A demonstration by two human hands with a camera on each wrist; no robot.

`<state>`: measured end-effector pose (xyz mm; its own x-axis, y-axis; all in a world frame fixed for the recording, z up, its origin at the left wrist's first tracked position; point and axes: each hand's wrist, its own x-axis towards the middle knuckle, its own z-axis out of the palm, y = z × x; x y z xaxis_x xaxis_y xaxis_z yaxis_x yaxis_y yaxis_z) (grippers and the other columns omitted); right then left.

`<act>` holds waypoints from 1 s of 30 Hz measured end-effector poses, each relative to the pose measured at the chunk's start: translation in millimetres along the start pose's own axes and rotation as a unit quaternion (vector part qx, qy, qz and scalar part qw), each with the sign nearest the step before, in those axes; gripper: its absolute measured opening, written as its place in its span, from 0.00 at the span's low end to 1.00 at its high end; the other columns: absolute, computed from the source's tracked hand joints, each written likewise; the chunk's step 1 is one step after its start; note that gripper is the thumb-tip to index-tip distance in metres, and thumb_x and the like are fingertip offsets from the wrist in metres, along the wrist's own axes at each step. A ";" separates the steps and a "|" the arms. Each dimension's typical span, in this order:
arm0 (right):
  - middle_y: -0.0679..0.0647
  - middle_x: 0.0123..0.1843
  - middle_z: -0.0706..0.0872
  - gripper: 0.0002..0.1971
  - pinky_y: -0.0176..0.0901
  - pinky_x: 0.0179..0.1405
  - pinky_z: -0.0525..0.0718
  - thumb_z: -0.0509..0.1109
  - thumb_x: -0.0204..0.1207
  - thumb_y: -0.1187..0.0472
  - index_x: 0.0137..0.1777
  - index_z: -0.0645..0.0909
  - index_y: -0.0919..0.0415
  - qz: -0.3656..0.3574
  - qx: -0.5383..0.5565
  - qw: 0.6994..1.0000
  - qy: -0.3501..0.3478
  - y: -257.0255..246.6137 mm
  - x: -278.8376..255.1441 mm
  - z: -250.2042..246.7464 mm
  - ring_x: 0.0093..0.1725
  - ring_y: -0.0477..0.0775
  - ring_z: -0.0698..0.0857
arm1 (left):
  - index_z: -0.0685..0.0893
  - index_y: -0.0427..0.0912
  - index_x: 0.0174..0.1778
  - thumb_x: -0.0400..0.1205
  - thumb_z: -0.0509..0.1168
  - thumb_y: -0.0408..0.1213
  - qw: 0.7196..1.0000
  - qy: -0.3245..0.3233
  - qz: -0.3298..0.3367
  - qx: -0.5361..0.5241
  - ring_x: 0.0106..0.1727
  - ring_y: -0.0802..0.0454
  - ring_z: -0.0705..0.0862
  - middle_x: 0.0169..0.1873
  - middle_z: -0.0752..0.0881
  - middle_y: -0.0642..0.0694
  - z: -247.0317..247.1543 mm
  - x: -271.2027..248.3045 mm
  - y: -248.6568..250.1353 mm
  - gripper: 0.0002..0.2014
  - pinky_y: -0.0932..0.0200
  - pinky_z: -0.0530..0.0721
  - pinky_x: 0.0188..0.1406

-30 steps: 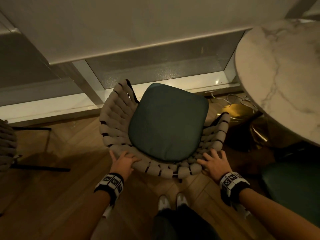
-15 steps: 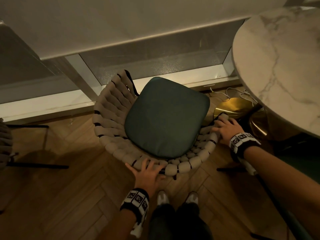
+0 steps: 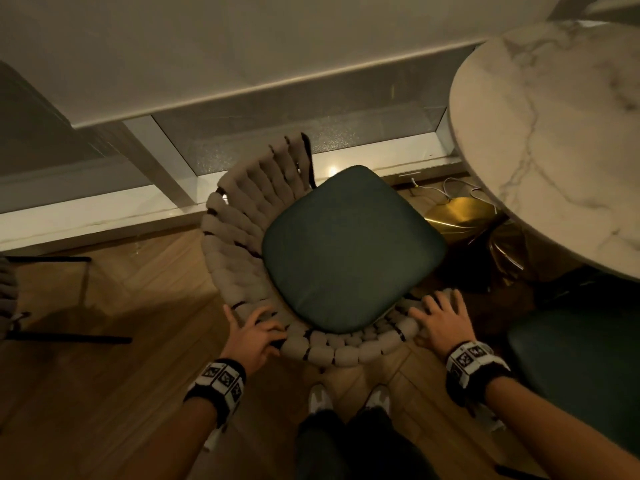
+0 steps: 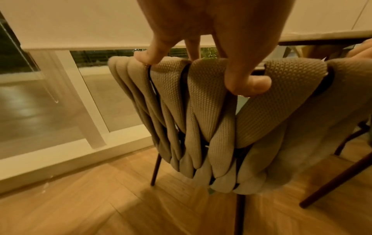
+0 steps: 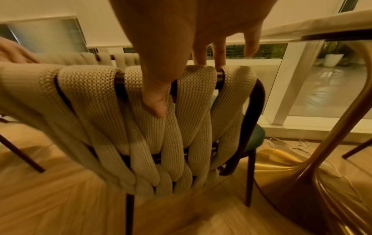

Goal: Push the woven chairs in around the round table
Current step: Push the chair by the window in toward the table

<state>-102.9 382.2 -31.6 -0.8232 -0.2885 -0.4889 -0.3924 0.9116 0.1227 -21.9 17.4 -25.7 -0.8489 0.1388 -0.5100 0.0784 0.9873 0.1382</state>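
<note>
The woven chair (image 3: pixel 242 237) has a beige knitted back and a dark green cushion (image 3: pixel 349 247), and stands left of the round marble table (image 3: pixel 554 133). My left hand (image 3: pixel 258 329) grips the back's rear left rim. In the left wrist view its thumb (image 4: pixel 247 85) curls against the outside of the chair back (image 4: pixel 201 111), with the fingers over the top. My right hand (image 3: pixel 440 318) holds the rear right rim. Its thumb (image 5: pixel 157 103) presses the outer weave (image 5: pixel 100 111) while the fingers reach over the top.
The table's gold pedestal base (image 3: pixel 460 220) sits just beyond the chair's front, with white cables (image 3: pixel 450 188) on the floor. A second green seat (image 3: pixel 571 358) is at my right, another woven chair (image 3: pixel 7 292) far left. A low window sill (image 3: pixel 104 216) runs behind.
My right hand has come back from the chair's right end to the rear right rim. My left hand has slid left along the back. The chair has turned slightly.
</note>
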 end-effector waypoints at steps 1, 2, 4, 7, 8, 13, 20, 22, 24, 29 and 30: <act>0.57 0.58 0.85 0.30 0.77 0.66 0.70 0.82 0.51 0.43 0.57 0.82 0.43 -0.002 0.004 1.000 -0.008 -3.5 -4.9 3.1 0.64 0.67 0.80 | 0.76 0.63 0.67 0.80 0.63 0.41 1.000 0.001 0.000 0.015 0.84 0.48 0.50 0.72 0.74 0.63 -7.0 2.8 -4.9 0.20 0.17 0.22 0.61; 0.56 0.52 0.87 0.31 0.77 0.60 0.76 0.84 0.45 0.42 0.52 0.84 0.43 -0.008 0.010 1.000 -0.002 -7.8 -7.9 6.5 0.57 0.66 0.84 | 0.75 0.63 0.68 0.81 0.63 0.41 1.000 0.001 -0.003 0.028 0.84 0.48 0.49 0.73 0.73 0.63 -14.0 5.8 -10.9 0.20 0.16 0.26 0.64; 0.54 0.46 0.87 0.30 0.74 0.52 0.82 0.85 0.43 0.41 0.49 0.83 0.43 -0.022 0.032 0.999 0.031 -18.4 -10.9 9.5 0.49 0.63 0.85 | 0.74 0.65 0.67 0.81 0.63 0.40 0.999 0.012 -0.016 0.047 0.84 0.49 0.47 0.75 0.70 0.63 -26.0 14.3 -24.4 0.21 0.15 0.32 0.69; 0.52 0.45 0.86 0.29 0.68 0.51 0.82 0.84 0.47 0.44 0.51 0.79 0.42 -0.047 0.061 0.994 0.074 -32.3 -11.7 6.6 0.47 0.61 0.85 | 0.75 0.63 0.67 0.81 0.63 0.37 0.995 0.033 -0.052 0.084 0.84 0.48 0.46 0.78 0.67 0.57 -36.8 29.2 -34.0 0.20 0.18 0.38 0.73; 0.51 0.47 0.86 0.29 0.66 0.53 0.81 0.82 0.51 0.45 0.54 0.78 0.41 -0.053 0.070 0.994 0.072 -32.1 -9.2 2.5 0.50 0.61 0.84 | 0.75 0.61 0.67 0.81 0.63 0.36 0.992 0.043 -0.067 0.093 0.84 0.47 0.47 0.79 0.65 0.54 -38.1 32.8 -30.8 0.21 0.19 0.40 0.74; 0.50 0.67 0.77 0.27 0.58 0.72 0.66 0.71 0.68 0.48 0.68 0.70 0.42 -0.064 0.049 0.996 -0.032 -2.4 18.5 -18.5 0.69 0.58 0.73 | 0.65 0.59 0.74 0.74 0.69 0.33 0.998 0.037 -0.025 0.041 0.84 0.45 0.48 0.80 0.60 0.47 -3.2 25.0 19.9 0.34 0.13 0.37 0.69; 0.54 0.64 0.83 0.15 0.49 0.61 0.79 0.60 0.80 0.56 0.66 0.78 0.50 -0.049 0.046 0.995 -0.080 1.6 30.8 -4.7 0.63 0.57 0.82 | 0.69 0.60 0.72 0.80 0.63 0.36 0.999 0.011 -0.018 -0.046 0.84 0.48 0.46 0.77 0.65 0.50 12.8 23.2 43.4 0.25 0.13 0.30 0.61; 0.54 0.62 0.85 0.13 0.49 0.60 0.80 0.61 0.79 0.55 0.61 0.80 0.51 -0.040 0.059 0.995 -0.069 -2.9 32.0 -2.0 0.61 0.57 0.83 | 0.71 0.60 0.71 0.80 0.63 0.35 0.998 0.013 -0.021 -0.061 0.84 0.48 0.47 0.77 0.67 0.52 4.3 24.8 37.9 0.24 0.13 0.31 0.63; 0.54 0.60 0.86 0.13 0.49 0.58 0.79 0.63 0.78 0.51 0.59 0.81 0.52 -0.039 0.077 0.995 -0.057 -12.6 32.6 -0.2 0.60 0.58 0.84 | 0.74 0.60 0.69 0.80 0.64 0.34 0.998 0.015 -0.023 -0.063 0.83 0.48 0.49 0.76 0.69 0.54 -4.1 28.8 26.4 0.24 0.13 0.30 0.64; 0.54 0.61 0.85 0.16 0.50 0.58 0.80 0.66 0.76 0.48 0.61 0.80 0.50 -0.034 0.094 0.994 -0.034 -24.8 35.1 -0.8 0.60 0.58 0.83 | 0.78 0.59 0.65 0.78 0.66 0.32 0.997 0.030 -0.028 -0.069 0.83 0.47 0.55 0.73 0.75 0.54 -19.7 44.8 9.0 0.22 0.16 0.31 0.69; 0.54 0.61 0.85 0.16 0.51 0.59 0.80 0.66 0.76 0.49 0.62 0.79 0.50 -0.034 0.095 0.994 -0.032 -22.4 35.8 -2.4 0.60 0.59 0.83 | 0.79 0.59 0.65 0.78 0.67 0.32 0.996 0.034 -0.028 -0.072 0.82 0.47 0.56 0.72 0.75 0.54 -20.5 47.5 10.6 0.22 0.17 0.33 0.70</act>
<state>-124.6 350.7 -49.8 -0.7678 -0.3371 -0.5448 -0.3556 0.9316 -0.0754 -72.1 32.9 -31.0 -0.8832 0.0744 -0.4630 -0.0412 0.9712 0.2346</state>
